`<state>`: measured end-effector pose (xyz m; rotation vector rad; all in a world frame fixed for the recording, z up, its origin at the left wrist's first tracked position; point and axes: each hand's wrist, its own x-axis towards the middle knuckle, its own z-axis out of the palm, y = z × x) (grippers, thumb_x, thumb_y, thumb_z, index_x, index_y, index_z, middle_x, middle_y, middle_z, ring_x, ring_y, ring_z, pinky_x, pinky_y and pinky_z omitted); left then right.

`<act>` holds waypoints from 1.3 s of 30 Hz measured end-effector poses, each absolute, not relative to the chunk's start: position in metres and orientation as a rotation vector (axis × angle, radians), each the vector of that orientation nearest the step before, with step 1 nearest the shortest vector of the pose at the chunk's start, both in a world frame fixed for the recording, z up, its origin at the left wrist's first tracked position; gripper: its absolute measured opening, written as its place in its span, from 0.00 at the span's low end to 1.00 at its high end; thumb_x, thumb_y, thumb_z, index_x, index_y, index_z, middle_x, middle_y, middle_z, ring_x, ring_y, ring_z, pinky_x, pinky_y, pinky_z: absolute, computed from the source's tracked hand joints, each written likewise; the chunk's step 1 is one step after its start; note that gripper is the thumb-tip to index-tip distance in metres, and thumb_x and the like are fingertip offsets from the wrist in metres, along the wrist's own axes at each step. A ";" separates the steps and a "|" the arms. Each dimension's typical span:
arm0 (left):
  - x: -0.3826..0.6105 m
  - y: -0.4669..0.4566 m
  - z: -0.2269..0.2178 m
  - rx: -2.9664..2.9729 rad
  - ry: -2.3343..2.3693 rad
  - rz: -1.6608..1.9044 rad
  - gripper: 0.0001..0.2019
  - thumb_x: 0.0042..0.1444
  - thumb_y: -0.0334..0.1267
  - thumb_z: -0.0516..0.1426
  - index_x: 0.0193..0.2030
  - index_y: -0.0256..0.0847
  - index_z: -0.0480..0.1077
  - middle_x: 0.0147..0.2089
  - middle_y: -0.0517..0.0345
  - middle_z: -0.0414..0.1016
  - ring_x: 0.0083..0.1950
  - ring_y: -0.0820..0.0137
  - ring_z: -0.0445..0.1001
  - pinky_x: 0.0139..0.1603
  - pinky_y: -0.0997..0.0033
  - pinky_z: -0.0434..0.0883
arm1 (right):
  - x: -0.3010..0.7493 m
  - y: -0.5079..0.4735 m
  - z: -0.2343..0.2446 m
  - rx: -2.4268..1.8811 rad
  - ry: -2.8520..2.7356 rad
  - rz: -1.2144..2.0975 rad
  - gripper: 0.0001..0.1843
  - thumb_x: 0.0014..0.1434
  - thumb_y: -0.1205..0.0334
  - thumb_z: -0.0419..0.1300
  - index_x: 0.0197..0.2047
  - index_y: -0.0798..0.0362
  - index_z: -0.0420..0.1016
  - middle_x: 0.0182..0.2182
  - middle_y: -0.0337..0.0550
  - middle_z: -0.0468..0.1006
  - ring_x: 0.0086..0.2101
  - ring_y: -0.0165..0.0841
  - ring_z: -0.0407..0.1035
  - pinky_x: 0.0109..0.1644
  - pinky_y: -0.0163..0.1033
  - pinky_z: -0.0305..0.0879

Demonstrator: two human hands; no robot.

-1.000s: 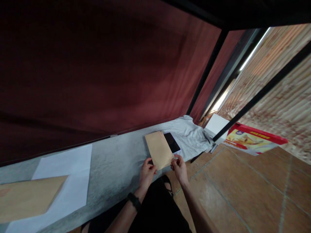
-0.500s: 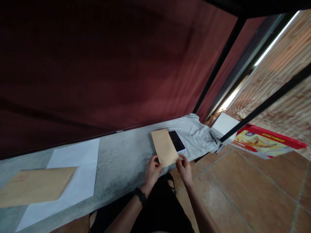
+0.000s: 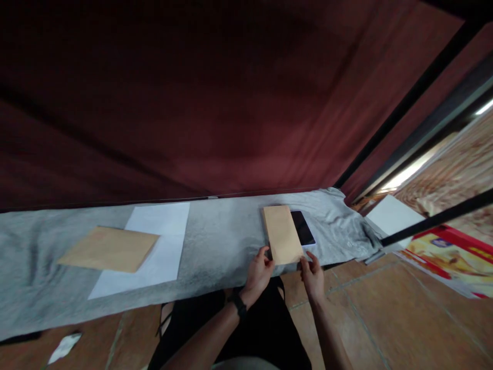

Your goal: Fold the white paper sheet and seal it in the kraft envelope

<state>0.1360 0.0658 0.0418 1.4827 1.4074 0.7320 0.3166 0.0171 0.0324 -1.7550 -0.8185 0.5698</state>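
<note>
A small brown envelope (image 3: 282, 234) lies lengthwise on the grey cloth (image 3: 219, 231), partly over a dark-screened tablet (image 3: 302, 228). My left hand (image 3: 259, 273) pinches the envelope's near left corner, fingers closed on it. At the near right corner my right hand (image 3: 313, 274) grips the same envelope. A black band sits on my left wrist.
A larger brown envelope (image 3: 110, 249) rests on a white paper sheet (image 3: 154, 246) at the left of the cloth. A dark red curtain hangs behind. White paper (image 3: 391, 216) and a red and yellow box (image 3: 450, 257) lie on the tiled floor at right. A paper scrap (image 3: 63, 347) lies lower left.
The view has swung left and down, so more of the cloth and the large envelope show. Both hands keep hold of the small envelope's near end.
</note>
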 end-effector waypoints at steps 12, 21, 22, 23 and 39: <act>-0.033 0.048 0.042 1.827 1.815 1.110 0.17 0.62 0.31 0.52 0.56 0.44 0.69 0.56 0.50 0.72 0.60 0.62 0.71 0.64 0.58 0.68 | 0.207 0.019 0.020 -1.440 -1.668 0.537 0.20 0.69 0.52 0.50 0.57 0.50 0.72 0.51 0.52 0.78 0.53 0.44 0.72 0.57 0.51 0.69; -0.158 0.036 0.045 1.887 2.465 0.924 0.28 0.65 0.40 0.52 0.70 0.35 0.53 0.71 0.34 0.56 0.73 0.48 0.54 0.67 0.42 0.60 | 0.152 0.051 -0.001 -1.452 -2.057 0.153 0.24 0.72 0.58 0.44 0.68 0.52 0.61 0.63 0.53 0.69 0.63 0.43 0.61 0.66 0.55 0.59; -0.165 0.036 0.044 1.878 2.496 0.895 0.29 0.65 0.41 0.51 0.70 0.33 0.52 0.71 0.32 0.56 0.74 0.47 0.53 0.67 0.42 0.60 | 0.151 0.051 -0.003 -1.472 -2.069 0.121 0.24 0.72 0.59 0.44 0.67 0.52 0.62 0.63 0.53 0.69 0.62 0.43 0.62 0.67 0.55 0.57; -0.171 0.036 0.043 1.863 2.518 0.865 0.29 0.65 0.41 0.51 0.70 0.32 0.52 0.71 0.32 0.56 0.73 0.47 0.53 0.67 0.43 0.60 | 0.150 0.051 -0.005 -1.489 -2.080 0.095 0.24 0.72 0.60 0.44 0.67 0.52 0.62 0.62 0.53 0.70 0.62 0.43 0.62 0.67 0.55 0.56; -0.216 0.049 0.050 1.912 2.578 0.457 0.15 0.66 0.36 0.48 0.52 0.39 0.72 0.50 0.45 0.79 0.51 0.58 0.76 0.52 0.60 0.69 | 0.130 0.063 0.008 -1.649 -1.871 0.250 0.21 0.65 0.62 0.49 0.58 0.52 0.73 0.53 0.52 0.78 0.51 0.44 0.72 0.58 0.53 0.64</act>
